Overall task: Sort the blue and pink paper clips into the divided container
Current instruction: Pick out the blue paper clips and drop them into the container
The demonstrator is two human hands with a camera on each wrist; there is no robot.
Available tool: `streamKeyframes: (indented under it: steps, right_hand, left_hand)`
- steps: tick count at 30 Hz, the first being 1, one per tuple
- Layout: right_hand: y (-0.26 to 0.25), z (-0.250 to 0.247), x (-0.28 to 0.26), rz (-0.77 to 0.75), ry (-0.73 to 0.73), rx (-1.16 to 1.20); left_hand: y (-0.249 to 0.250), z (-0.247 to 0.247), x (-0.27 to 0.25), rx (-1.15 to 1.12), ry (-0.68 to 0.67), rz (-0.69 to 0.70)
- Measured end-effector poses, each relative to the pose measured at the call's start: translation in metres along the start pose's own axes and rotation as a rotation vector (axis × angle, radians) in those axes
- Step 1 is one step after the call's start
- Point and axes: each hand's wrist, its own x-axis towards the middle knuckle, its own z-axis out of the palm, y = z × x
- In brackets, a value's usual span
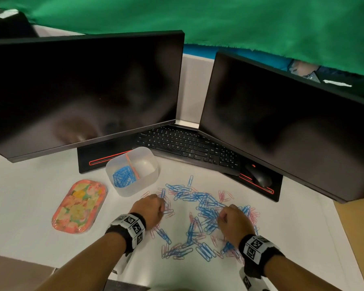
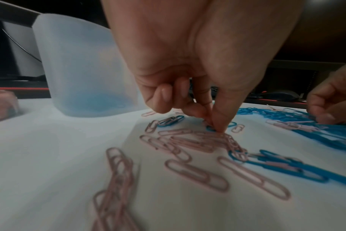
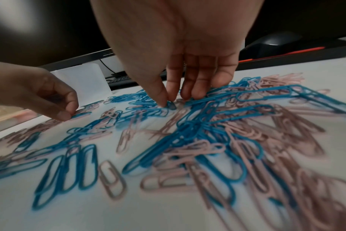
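Both hands sit down in the clip pile – left hand [image 2: 188, 75] pinching a blue clip [image 2: 210, 128], right hand [image 3: 180, 65] pinching another – divided container [image 1: 132, 171] nearer the left.

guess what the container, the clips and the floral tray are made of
Container: looks like frosted translucent plastic; the blue clips inside show through its wall as a blur in the left wrist view.
Clips: probably wire with a smooth blue or pink coating; thin bent loops of even colour.
Tray: unclear, perhaps printed tin or plastic; glossy floral surface with a raised rim.
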Motion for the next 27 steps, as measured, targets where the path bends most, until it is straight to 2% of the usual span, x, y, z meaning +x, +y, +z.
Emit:
streamKeyframes:
  steps: [4, 11, 15, 19, 23, 25, 27]
  right_hand:
    - [0.003, 0.001, 0.002, 0.022, -0.002, 0.044]
    - [0.0, 0.002, 0.006, -0.038, -0.021, 0.056]
    - [0.003, 0.003, 0.006, -0.155, -0.008, 0.047]
    - [0.001, 0.008, 0.012, -0.224, -0.019, -0.03]
    - [-0.003, 0.008, 0.016, -0.198, -0.034, 0.006]
    - [-0.003, 0.006, 0.016, -0.158, -0.04, 0.099]
    - [-0.004, 0.002, 0.015, -0.081, -0.026, 0.26]
  left_hand:
    - [-0.003, 0.002, -0.001, 0.022, 0.006, 0.009]
    - [-0.001, 0.003, -0.001, 0.025, 0.024, 0.032]
    - [-0.001, 0.003, -0.004, -0.068, 0.026, 0.042]
    - [0.002, -0.002, -0.004, -0.262, 0.049, 0.016]
    - [0.003, -0.004, -0.002, -0.473, 0.106, -0.064]
    - [0.001, -0.006, 0.002, -0.678, 0.057, -0.18]
    - [0.001, -0.01, 0.004, -0.999, 0.0, -0.299]
